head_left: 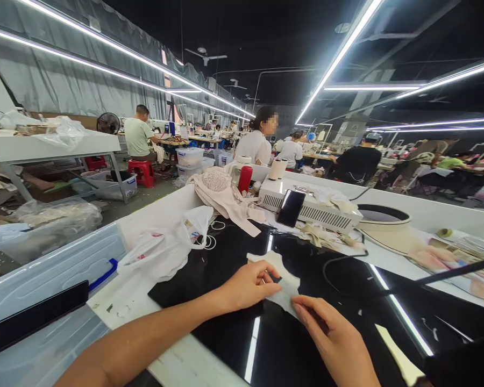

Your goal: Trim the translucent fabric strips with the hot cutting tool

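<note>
A small cut piece of cream fabric point(280, 266), paler grey-white on its lower part, is held just over the glossy black work surface point(221, 344). My left hand point(252, 285) pinches it near the middle, thumb and fingers bent together. At the lower right edge, the thumb and fingertips of my right hand point(326, 328) close on the same piece. Part of the fabric is hidden behind my fingers. Lying to the right of my right hand is a narrow cream strip point(399, 355).
A white plastic bag point(161, 252) and beige fabric point(226, 201) lie behind on the left. A phone point(291, 208) leans on a white vented box point(314, 207). Tweezers point(454, 328) rest at right; a black cable point(427, 280) crosses there. Another phone point(40, 317) lies on a blue bin lid.
</note>
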`<state>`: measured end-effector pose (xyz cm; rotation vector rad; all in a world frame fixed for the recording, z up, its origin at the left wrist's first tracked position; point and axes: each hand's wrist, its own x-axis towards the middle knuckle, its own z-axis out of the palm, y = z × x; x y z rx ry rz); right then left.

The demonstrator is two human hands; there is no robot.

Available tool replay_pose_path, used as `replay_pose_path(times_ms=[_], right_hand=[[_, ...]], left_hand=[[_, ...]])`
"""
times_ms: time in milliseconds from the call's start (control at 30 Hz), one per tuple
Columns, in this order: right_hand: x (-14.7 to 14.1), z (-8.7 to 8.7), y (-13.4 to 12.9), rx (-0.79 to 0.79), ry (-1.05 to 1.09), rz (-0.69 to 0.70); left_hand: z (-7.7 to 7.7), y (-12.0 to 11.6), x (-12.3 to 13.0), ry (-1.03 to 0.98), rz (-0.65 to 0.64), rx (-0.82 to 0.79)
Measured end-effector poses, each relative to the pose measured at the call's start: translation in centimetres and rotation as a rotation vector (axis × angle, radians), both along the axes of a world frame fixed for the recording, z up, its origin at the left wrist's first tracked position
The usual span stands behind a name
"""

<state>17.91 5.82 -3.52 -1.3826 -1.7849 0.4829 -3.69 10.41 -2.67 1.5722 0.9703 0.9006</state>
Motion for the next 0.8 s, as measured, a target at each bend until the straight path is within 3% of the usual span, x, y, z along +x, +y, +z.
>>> replay_pose_path(times_ms=[200,467,800], right_hand=[[-1.4,1.2,1.2,0.063,-0.043,-0.007],[-3.3,1.8,5.4,0.135,-0.175,-0.099],[-4.1,-0.1,7.7,0.186,-0.409,-0.142]], left_hand=[[1.1,1.1,-0.9,0.131,0.069,0.194],[3.1,4.7,-1.2,0.481,0.148,0.494],[1.7,6.9,-0.6,0.896,0.103,0.617]])
